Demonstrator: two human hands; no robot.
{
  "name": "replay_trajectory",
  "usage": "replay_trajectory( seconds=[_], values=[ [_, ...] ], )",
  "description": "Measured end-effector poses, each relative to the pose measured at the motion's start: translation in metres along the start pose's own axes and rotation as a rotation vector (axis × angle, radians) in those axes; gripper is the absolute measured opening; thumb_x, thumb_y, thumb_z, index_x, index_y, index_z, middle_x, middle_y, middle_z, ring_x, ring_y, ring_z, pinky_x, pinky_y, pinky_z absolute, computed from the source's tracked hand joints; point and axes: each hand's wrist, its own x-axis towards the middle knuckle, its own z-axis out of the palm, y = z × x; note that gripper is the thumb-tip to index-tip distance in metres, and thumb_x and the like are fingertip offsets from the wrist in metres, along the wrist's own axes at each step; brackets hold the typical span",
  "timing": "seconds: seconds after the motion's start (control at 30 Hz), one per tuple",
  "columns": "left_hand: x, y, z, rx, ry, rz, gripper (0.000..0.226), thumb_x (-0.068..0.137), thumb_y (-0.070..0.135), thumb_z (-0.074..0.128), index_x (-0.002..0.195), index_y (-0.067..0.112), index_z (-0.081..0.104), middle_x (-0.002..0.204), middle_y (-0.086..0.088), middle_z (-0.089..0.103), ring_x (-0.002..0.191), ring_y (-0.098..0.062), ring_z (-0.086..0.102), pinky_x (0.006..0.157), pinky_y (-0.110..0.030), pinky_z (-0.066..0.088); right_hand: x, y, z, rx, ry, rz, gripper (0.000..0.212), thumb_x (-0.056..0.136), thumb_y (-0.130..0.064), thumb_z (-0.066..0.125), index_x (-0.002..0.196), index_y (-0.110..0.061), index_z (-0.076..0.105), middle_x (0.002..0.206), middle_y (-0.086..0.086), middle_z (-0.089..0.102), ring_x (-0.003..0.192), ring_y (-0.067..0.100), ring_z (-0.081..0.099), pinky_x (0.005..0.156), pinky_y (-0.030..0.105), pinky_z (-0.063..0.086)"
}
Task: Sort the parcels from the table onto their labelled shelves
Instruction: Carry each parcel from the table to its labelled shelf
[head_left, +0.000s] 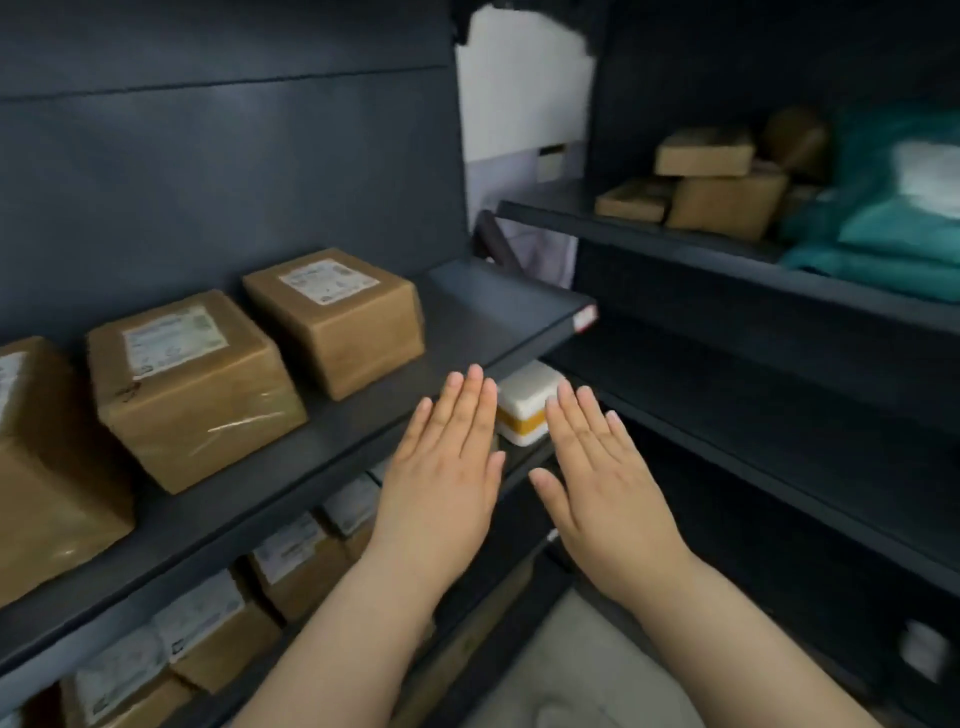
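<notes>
Three brown parcels (192, 384) are sitting in a row on the dark shelf (483, 306) at the left, white labels facing up. More labelled parcels (291, 561) are lining the level below. Left hand (441, 457) and right hand (602, 467) are hovering flat by the shelf edge, fingers (472, 400) straight and together, holding nothing. A white box (524, 405) with yellow tape is peeking out between them. Small boxes (722, 202) and teal bags (893, 234) are sitting over on the right.

A white wall (519, 78) shows between dark grey panels (208, 182) above a pale floor (582, 670).
</notes>
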Motion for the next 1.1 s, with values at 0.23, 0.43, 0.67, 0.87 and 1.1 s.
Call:
replay_trajectory(
  seconds=[0.23, 0.43, 0.67, 0.87, 1.1],
  values=[
    [-0.015, 0.129, -0.011, -0.238, -0.041, 0.338, 0.061, 0.093, 0.035, 0.029, 0.145, 0.004, 0.032, 0.152, -0.013, 0.030, 0.141, -0.024, 0.029, 0.116, -0.040, 0.025, -0.121, 0.049, -0.081, -0.192, -0.012, 0.359, 0.067, 0.100, -0.047, 0.007, 0.144, -0.003, 0.029, 0.152, 0.012, 0.026, 0.142, 0.023, 0.021, 0.114, 0.035, 0.010],
    [-0.038, 0.262, -0.056, -0.312, -0.063, 0.652, 0.059, 0.096, 0.037, 0.022, 0.147, 0.007, 0.022, 0.155, -0.011, 0.021, 0.143, -0.022, 0.024, 0.115, -0.039, 0.020, -0.249, 0.084, -0.155, -0.278, 0.053, 0.713, 0.069, 0.093, -0.055, 0.002, 0.147, -0.011, 0.001, 0.156, 0.002, -0.003, 0.144, 0.014, -0.010, 0.116, 0.026, -0.009],
    [-0.115, 0.434, -0.133, -0.409, -0.043, 0.965, 0.061, 0.102, 0.041, 0.015, 0.140, 0.019, -0.027, 0.148, 0.002, -0.033, 0.139, -0.011, -0.028, 0.115, -0.032, -0.015, -0.425, 0.097, -0.264, -0.407, 0.134, 1.010, 0.070, 0.086, -0.056, -0.003, 0.144, -0.016, -0.012, 0.152, -0.003, -0.019, 0.139, 0.008, -0.024, 0.112, 0.024, -0.015],
    [-0.243, 0.594, -0.195, -0.541, -0.101, 1.179, 0.059, 0.102, 0.040, 0.013, 0.138, 0.019, -0.030, 0.148, 0.003, -0.035, 0.139, -0.011, -0.030, 0.115, -0.033, -0.017, -0.614, 0.089, -0.364, -0.576, 0.130, 1.241, 0.072, 0.089, -0.055, 0.004, 0.147, -0.013, -0.004, 0.153, -0.002, -0.013, 0.140, 0.010, -0.019, 0.111, 0.020, -0.020],
    [-0.370, 0.727, -0.260, -0.717, -0.087, 1.481, 0.055, 0.100, 0.042, 0.007, 0.140, 0.020, -0.024, 0.151, 0.003, -0.027, 0.140, -0.011, -0.026, 0.115, -0.033, -0.015, -0.777, 0.040, -0.446, -0.634, 0.164, 1.583, 0.072, 0.080, -0.059, -0.009, 0.141, -0.022, -0.020, 0.146, -0.010, -0.029, 0.130, 0.001, -0.037, 0.107, 0.018, -0.025]
  ],
)
